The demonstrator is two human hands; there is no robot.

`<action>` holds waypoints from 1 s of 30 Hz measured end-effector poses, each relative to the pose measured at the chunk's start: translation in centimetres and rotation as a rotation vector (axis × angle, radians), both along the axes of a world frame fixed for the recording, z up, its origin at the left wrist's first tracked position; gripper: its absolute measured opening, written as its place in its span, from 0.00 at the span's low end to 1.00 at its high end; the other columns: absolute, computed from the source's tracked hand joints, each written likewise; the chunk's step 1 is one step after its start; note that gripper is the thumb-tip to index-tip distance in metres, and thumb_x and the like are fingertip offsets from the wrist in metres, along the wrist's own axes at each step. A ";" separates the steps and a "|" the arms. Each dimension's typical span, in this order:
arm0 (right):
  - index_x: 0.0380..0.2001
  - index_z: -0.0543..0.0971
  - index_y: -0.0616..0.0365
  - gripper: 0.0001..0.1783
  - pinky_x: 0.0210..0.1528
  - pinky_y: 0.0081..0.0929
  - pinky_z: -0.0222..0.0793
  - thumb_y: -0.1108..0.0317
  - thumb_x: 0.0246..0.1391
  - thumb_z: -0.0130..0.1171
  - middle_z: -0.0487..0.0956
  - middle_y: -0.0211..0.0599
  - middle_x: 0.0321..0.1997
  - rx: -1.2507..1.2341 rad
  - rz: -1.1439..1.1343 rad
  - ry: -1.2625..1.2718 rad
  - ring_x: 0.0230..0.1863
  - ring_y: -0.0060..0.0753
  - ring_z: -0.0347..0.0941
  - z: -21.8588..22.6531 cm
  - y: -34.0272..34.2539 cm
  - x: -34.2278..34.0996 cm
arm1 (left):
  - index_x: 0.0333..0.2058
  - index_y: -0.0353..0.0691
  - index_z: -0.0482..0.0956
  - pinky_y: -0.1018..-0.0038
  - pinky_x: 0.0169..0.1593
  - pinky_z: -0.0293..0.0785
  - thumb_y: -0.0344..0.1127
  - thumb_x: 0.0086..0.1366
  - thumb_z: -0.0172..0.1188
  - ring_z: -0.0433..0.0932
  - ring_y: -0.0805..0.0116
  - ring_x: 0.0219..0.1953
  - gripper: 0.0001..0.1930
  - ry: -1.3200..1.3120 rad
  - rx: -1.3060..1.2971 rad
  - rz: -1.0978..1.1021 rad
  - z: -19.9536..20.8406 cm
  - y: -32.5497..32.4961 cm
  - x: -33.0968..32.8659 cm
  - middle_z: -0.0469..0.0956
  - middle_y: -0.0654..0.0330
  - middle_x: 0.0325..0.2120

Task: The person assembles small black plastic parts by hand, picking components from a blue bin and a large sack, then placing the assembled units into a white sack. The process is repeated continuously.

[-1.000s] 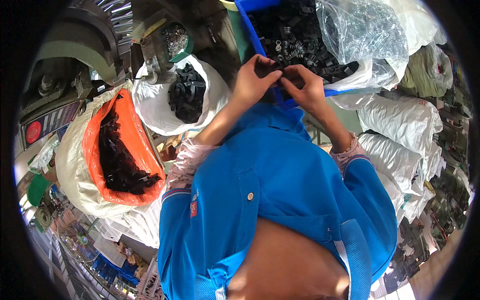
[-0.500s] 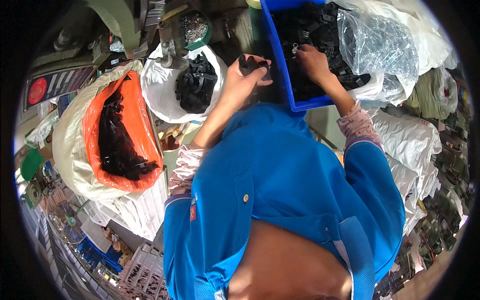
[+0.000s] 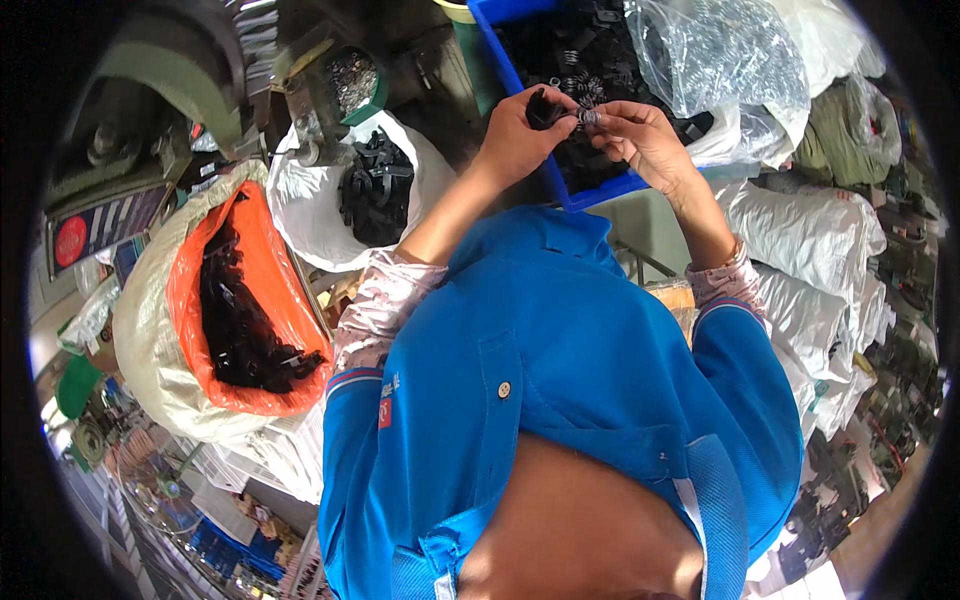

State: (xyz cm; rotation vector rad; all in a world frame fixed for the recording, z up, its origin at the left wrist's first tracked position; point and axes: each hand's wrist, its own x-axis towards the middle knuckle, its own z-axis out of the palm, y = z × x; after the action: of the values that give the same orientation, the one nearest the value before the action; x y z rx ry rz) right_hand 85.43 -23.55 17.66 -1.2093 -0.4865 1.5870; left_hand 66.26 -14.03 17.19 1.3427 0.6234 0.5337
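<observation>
My left hand is closed round a black plastic part, holding it over the near left side of a blue bin. Between the fingertips of my right hand is a small metal coil spring, right beside the black part. Whether the spring touches the part or sits in it, I cannot tell. Loose springs lie among black parts in the bin, just beyond my hands.
Left of my arm stands a white sack of black parts, with an orange-lined sack farther left. A green tub holds small metal pieces. Clear plastic covers the bin's right side. White sacks are stacked to the right.
My right hand has come up out of the bin with a spring and moved to my left hand. My left hand has shifted right, over the bin, with the black part.
</observation>
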 end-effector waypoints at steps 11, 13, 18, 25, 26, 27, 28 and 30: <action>0.39 0.78 0.65 0.11 0.28 0.17 0.72 0.66 0.61 0.57 0.81 0.36 0.33 0.053 -0.019 -0.058 0.31 0.23 0.78 -0.9 -1.1 -0.7 | 0.39 0.39 0.79 0.82 0.31 0.68 0.28 0.61 0.63 0.72 0.83 0.27 0.08 -0.028 0.162 -0.063 -1.5 -0.6 1.6 0.78 0.68 0.27; 0.39 0.78 0.65 0.12 0.28 0.17 0.72 0.66 0.62 0.55 0.81 0.37 0.34 0.045 -0.038 -0.018 0.30 0.23 0.78 -0.1 -1.1 -0.7 | 0.40 0.39 0.79 0.82 0.31 0.69 0.29 0.61 0.63 0.72 0.82 0.27 0.08 -0.045 0.175 -0.064 -1.9 -0.5 1.8 0.78 0.67 0.27; 0.40 0.78 0.65 0.13 0.29 0.16 0.72 0.65 0.62 0.56 0.82 0.36 0.35 0.056 -0.043 -0.106 0.30 0.23 0.77 -0.7 -1.1 -0.4 | 0.37 0.37 0.79 0.78 0.42 0.73 0.29 0.58 0.66 0.76 0.78 0.34 0.09 0.022 0.103 -0.031 -1.6 -0.6 1.8 0.81 0.64 0.30; 0.42 0.78 0.63 0.11 0.33 0.16 0.72 0.66 0.62 0.58 0.81 0.31 0.32 0.055 -0.114 -0.118 0.32 0.19 0.77 -0.7 -1.2 -0.7 | 0.34 0.37 0.80 0.78 0.39 0.73 0.33 0.59 0.67 0.76 0.78 0.32 0.08 0.087 0.218 0.062 -1.2 -1.0 2.1 0.81 0.64 0.28; 0.41 0.78 0.62 0.11 0.33 0.16 0.71 0.66 0.61 0.59 0.81 0.31 0.33 0.073 -0.119 -0.168 0.32 0.19 0.77 -0.9 -1.2 -0.7 | 0.34 0.37 0.80 0.78 0.38 0.73 0.34 0.59 0.67 0.75 0.79 0.31 0.08 0.102 0.207 0.062 -1.2 -1.0 2.1 0.80 0.64 0.27; 0.40 0.79 0.62 0.11 0.32 0.17 0.71 0.65 0.60 0.61 0.81 0.31 0.33 0.092 -0.125 -0.218 0.32 0.18 0.76 -1.2 -1.3 -0.6 | 0.34 0.37 0.80 0.78 0.37 0.73 0.34 0.60 0.66 0.75 0.79 0.30 0.08 0.117 0.197 0.060 -1.2 -1.1 2.1 0.80 0.65 0.27; 0.40 0.80 0.61 0.11 0.32 0.17 0.70 0.65 0.59 0.62 0.81 0.31 0.33 0.110 -0.132 -0.269 0.32 0.17 0.75 -1.4 -1.3 -0.6 | 0.34 0.37 0.80 0.79 0.36 0.72 0.34 0.60 0.67 0.75 0.79 0.30 0.08 0.124 0.150 0.051 -1.4 -1.1 2.1 0.80 0.65 0.26; 0.40 0.80 0.62 0.10 0.33 0.16 0.70 0.68 0.57 0.64 0.81 0.31 0.32 0.205 -0.206 -0.419 0.32 0.16 0.75 -1.3 -1.2 -1.1 | 0.34 0.38 0.80 0.79 0.35 0.71 0.34 0.60 0.67 0.74 0.79 0.28 0.08 0.140 0.055 0.030 -1.7 -1.1 2.0 0.78 0.67 0.25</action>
State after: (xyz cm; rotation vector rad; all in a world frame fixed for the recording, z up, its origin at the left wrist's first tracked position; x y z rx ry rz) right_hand 84.37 -24.72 16.39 -1.3871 -0.7463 1.0812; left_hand 68.21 -15.17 15.49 1.4331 0.7491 0.4860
